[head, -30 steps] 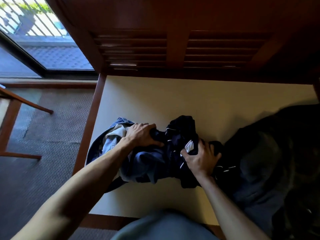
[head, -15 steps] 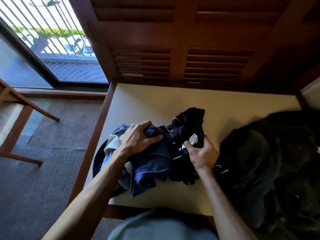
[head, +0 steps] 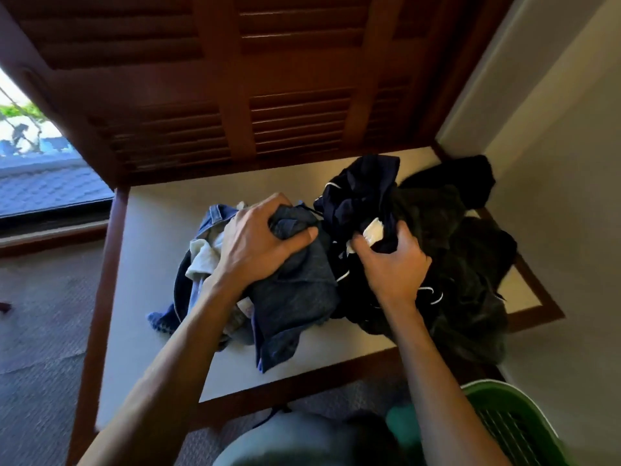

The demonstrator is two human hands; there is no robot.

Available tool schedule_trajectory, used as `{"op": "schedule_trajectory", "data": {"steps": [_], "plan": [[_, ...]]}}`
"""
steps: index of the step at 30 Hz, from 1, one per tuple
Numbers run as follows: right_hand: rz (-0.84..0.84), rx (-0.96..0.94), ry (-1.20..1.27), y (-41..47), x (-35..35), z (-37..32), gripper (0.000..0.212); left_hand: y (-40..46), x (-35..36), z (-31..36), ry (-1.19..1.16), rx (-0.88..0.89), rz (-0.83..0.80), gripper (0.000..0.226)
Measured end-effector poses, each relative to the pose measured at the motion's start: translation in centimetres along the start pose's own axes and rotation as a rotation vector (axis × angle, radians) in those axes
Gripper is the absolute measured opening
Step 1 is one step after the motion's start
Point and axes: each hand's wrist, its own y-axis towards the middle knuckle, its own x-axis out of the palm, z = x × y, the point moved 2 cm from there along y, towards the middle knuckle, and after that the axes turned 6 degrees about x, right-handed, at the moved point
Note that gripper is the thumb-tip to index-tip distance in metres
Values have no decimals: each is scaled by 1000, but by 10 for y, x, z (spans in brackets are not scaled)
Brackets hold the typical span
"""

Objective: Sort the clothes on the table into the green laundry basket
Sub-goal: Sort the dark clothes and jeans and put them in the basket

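Denim bundle [head: 289, 290] (long axis toward viewer) gripped by left hand [head: 258, 243].

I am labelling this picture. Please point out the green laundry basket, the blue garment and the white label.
green laundry basket [head: 504, 393]: head view, on its rim.
blue garment [head: 295, 297]: head view, its middle fold.
white label [head: 373, 230]: head view, its centre.

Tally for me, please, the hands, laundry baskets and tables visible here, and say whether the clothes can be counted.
Hands: 2, the left hand gripping a blue garment, the right hand gripping a dark navy garment.
Green laundry basket: 1, on the floor.
Table: 1.
Total: 4.
The clothes lie bunched together, so their number cannot be told.
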Motion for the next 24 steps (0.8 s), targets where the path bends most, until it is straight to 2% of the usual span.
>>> {"op": "schedule_trajectory", "data": {"steps": [8, 14, 21, 24], "plan": [[202, 30, 18, -11, -181, 50, 45, -23, 43, 170, -49, 300, -85, 46], [403, 206, 60, -38, -320, 150, 49, -66, 123, 293, -135, 528, -184, 42], [554, 503, 151, -104, -399, 265, 46, -120, 224, 360, -172, 655, -369, 37], [648, 599, 195, -129, -422, 300, 21, -126, 244, 366, -174, 643, -391, 39]]}}
